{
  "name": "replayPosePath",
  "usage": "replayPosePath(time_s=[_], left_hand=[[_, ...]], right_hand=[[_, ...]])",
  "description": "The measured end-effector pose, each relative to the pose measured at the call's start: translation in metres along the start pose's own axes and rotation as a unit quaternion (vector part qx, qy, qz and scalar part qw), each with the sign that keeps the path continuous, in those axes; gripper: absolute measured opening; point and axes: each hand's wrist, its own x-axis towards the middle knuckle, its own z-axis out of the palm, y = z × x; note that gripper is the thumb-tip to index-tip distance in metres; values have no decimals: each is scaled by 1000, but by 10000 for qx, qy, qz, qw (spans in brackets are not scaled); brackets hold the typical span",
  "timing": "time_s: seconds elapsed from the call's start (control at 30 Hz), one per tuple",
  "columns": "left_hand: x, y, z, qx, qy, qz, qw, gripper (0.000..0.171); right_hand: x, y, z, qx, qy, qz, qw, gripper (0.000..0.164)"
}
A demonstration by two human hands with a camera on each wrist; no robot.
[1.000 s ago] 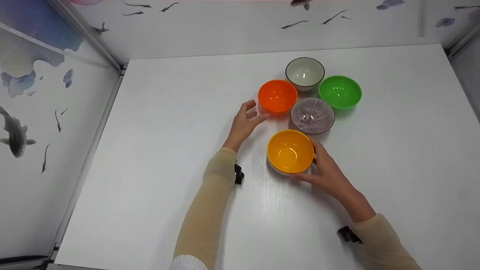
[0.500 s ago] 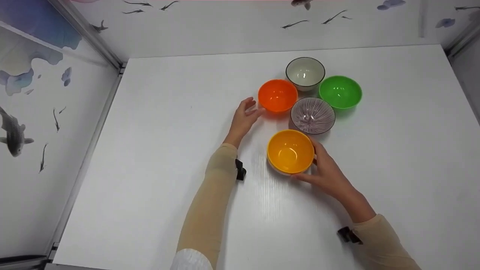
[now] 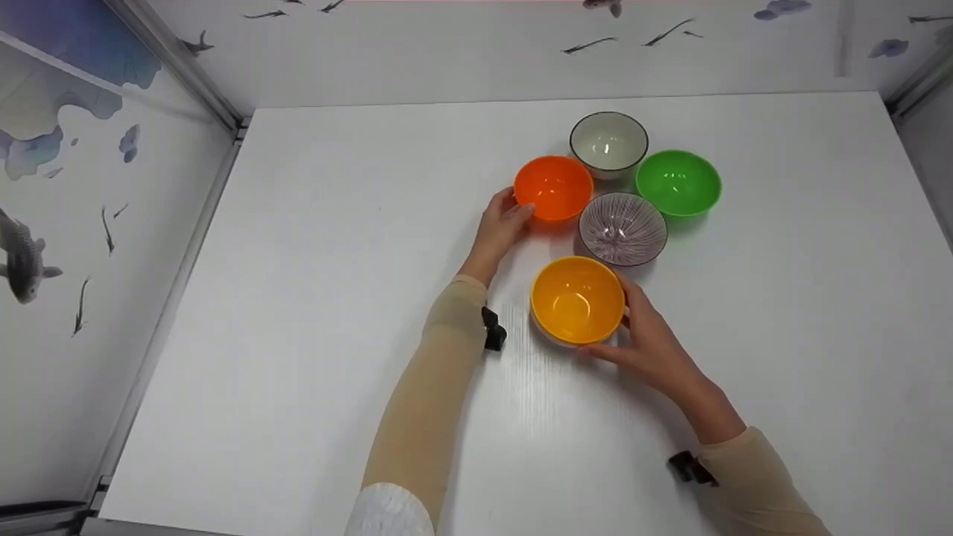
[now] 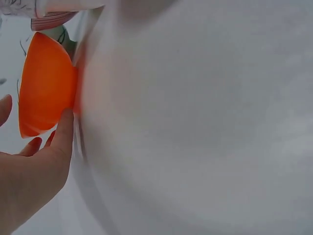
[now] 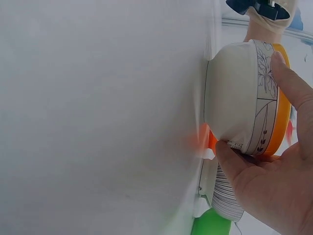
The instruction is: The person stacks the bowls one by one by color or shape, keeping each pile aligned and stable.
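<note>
My left hand (image 3: 497, 234) is at the left side of the orange bowl (image 3: 555, 187). In the left wrist view a finger touches that bowl's outer wall low down, while the thumb (image 4: 5, 110) stands apart from the rim. My right hand (image 3: 659, 346) holds a white bowl (image 5: 234, 93) with a patterned band, thumb near its top and fingers low on its side. Nested in it is a yellow bowl (image 3: 577, 301), whose rim shows above the white one. Behind this pair stands a purple-streaked bowl (image 3: 622, 231).
At the back is a pale bowl (image 3: 609, 141) with a dark rim. A green bowl (image 3: 679, 184) stands to the right, close against the streaked one. White panels (image 3: 447, 59) border the white table (image 3: 313, 298) behind and at the sides.
My left hand has moved in to the orange bowl, its thumb now overlapping the near rim in the head view. The right hand and the bowls have stayed in place.
</note>
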Motion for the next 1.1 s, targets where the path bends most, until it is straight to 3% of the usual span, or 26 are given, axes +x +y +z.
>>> replayPosePath(time_s=[0.43,0.63,0.87,1.1], left_hand=[[-1,7,11,-563,355,-627,9958,56],[-3,11,11,-537,509,-797,9941,56],[-2,9,1,-700,567,-531,9945,55],[-6,8,-8,-708,598,-642,9936,56]], right_hand=[[0,-1,0,49,-39,133,9999,113],[0,-2,0,25,-67,175,9998,114],[0,-2,0,-74,-13,50,10000,114],[1,-2,0,-17,-8,54,10000,114]])
